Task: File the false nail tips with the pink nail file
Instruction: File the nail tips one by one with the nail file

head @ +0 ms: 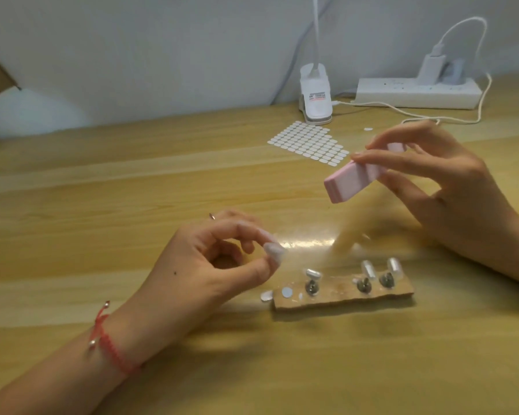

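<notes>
The pink nail file (354, 181), slanted down-left, is pinched by the right hand (450, 187); a false nail tip (274, 250) by the left hand (210, 265).

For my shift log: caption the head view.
Right hand holds pink nail file; left hand pinches a false nail tip.

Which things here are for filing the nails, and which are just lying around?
For the job: pink nail file in the right hand; false nail tip pinched by the left hand; spare tips on the cardboard strip.
Lying about: sticker sheet, lamp clip, power strip, charger.
</notes>
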### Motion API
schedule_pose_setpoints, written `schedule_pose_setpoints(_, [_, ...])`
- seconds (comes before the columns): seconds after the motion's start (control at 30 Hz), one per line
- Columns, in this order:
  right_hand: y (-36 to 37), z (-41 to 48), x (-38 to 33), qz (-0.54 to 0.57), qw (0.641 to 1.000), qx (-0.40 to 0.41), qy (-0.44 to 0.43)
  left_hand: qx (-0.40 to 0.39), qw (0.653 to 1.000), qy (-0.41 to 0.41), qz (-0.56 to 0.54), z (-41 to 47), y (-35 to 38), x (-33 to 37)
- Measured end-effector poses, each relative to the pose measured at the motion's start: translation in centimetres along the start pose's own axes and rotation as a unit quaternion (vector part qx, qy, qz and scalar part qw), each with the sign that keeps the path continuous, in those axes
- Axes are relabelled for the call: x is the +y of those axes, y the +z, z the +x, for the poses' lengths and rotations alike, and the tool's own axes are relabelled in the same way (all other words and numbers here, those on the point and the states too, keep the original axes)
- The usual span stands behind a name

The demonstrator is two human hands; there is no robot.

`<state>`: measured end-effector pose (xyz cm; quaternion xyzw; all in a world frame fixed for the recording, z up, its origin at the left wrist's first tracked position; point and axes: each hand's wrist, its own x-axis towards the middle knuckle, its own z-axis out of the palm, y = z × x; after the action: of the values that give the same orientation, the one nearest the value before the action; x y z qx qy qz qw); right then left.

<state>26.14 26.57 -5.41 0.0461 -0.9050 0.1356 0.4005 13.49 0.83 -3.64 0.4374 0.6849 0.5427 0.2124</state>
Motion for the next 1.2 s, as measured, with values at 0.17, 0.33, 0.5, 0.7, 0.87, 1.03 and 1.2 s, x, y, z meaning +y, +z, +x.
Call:
schedule_pose_setpoints(0.17, [0.0, 0.0, 0.2, 0.002, 1.0, -0.008, -0.002, -0.024, 0.997, 0.0, 0.077, -0.3, -0.2, -0.3])
schedule_pose_setpoints(0.33, [0.0, -0.1, 0.1, 0.007, 1.0, -0.006, 0.001, -0.056, 0.992, 0.048, 0.099, -0.7, 0.3, -0.2])
schedule_pose_setpoints(0.5, [0.0, -0.1, 0.1, 0.014, 1.0, -0.011, 0.005, -0.05, 0.975, 0.104, 0.188, -0.7, 0.2, 0.1])
schedule_pose_setpoints(0.7, [0.0, 0.0, 0.0, 0.014, 1.0, -0.015, 0.001, -0.022, 0.931, 0.133, 0.34, -0.2, 1.5, 0.4])
schedule_pose_setpoints(0.87, [0.0, 0.2, -0.2, 0.015, 1.0, -0.019, -0.002, -0.014, 0.937, 0.158, 0.313, 0.0, 2.3, 0.5])
schedule_pose_setpoints(1.03, [-0.1, 0.3, -0.3, 0.01, 1.0, -0.011, -0.004, -0.013, 0.943, 0.184, 0.276, -0.1, 2.4, 1.4])
schedule_pose_setpoints(1.2, [-0.6, 0.6, -0.8, 0.016, 0.999, 0.021, 0.03, 0.038, 0.992, 0.109, 0.054, 1.5, 2.1, 2.1])
